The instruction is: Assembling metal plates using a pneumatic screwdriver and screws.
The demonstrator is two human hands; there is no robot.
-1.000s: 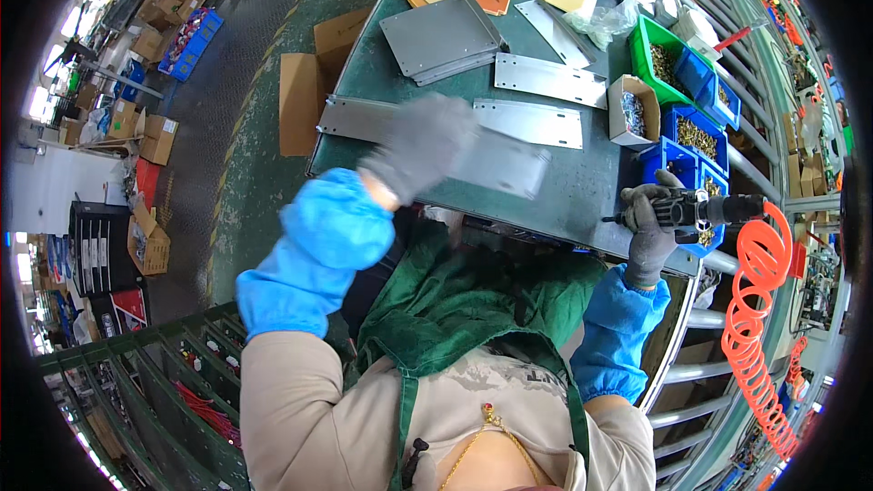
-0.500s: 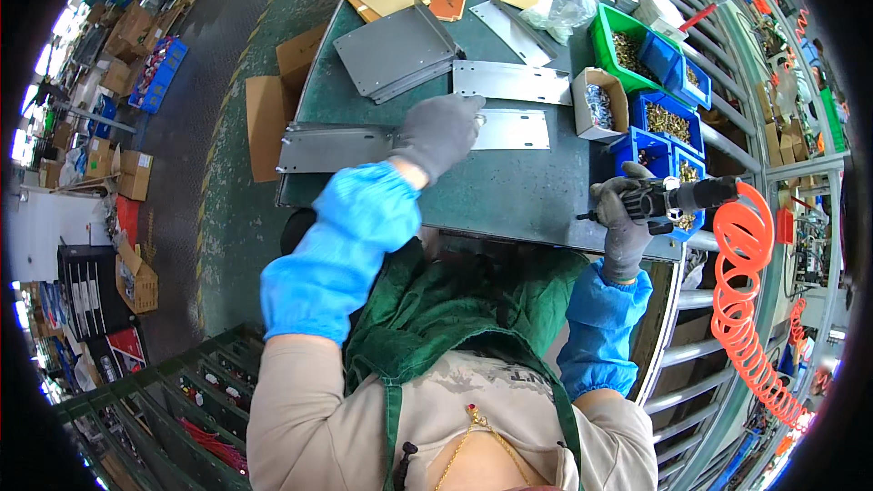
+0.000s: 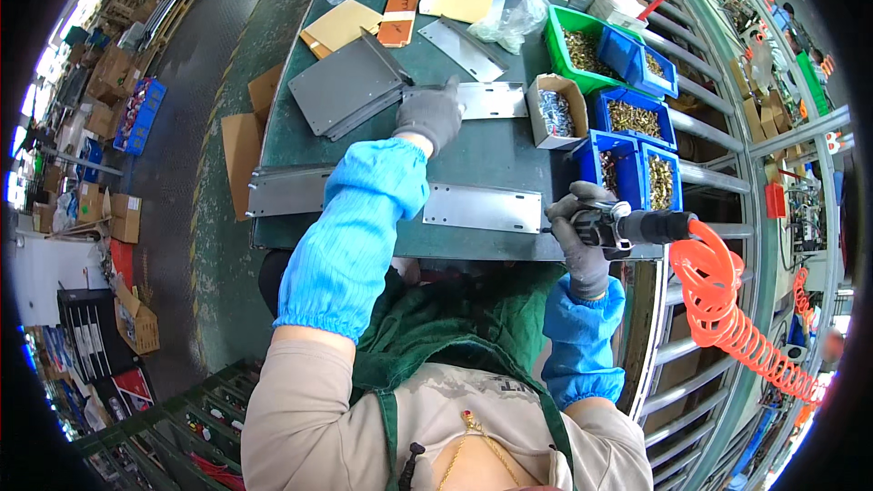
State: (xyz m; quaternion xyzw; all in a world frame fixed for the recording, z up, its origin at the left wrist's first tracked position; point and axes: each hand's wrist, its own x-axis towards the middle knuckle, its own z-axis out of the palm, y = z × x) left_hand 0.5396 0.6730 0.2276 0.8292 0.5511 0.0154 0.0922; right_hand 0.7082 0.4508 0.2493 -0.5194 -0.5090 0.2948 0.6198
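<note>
My left hand (image 3: 431, 115), in a grey glove, lies over the left end of a flat metal plate with holes (image 3: 494, 100). Its index finger points away from me, and the hand's underside is hidden. Nearer the table's front edge lies another plate (image 3: 482, 208). A grey metal strip (image 3: 289, 193) sits left of it, and my forearm covers the gap between them. My gloved right hand (image 3: 582, 241) is closed around a black air screwdriver (image 3: 650, 226), fed by an orange coiled hose (image 3: 718, 295). The tool's bit end is close to the near plate's right end.
Stacked grey bent panels (image 3: 346, 86) and another plate (image 3: 464, 48) lie farther back. To the right stand a green bin (image 3: 556, 41), blue bins of fasteners (image 3: 591, 164) and a small carton of screws (image 3: 546, 132). Metal rollers (image 3: 714, 177) run beyond the table.
The near plate and left strip now lie closer to the table's front edge. My left hand has moved from the near plate to the farther one. My right hand still holds the tool.
</note>
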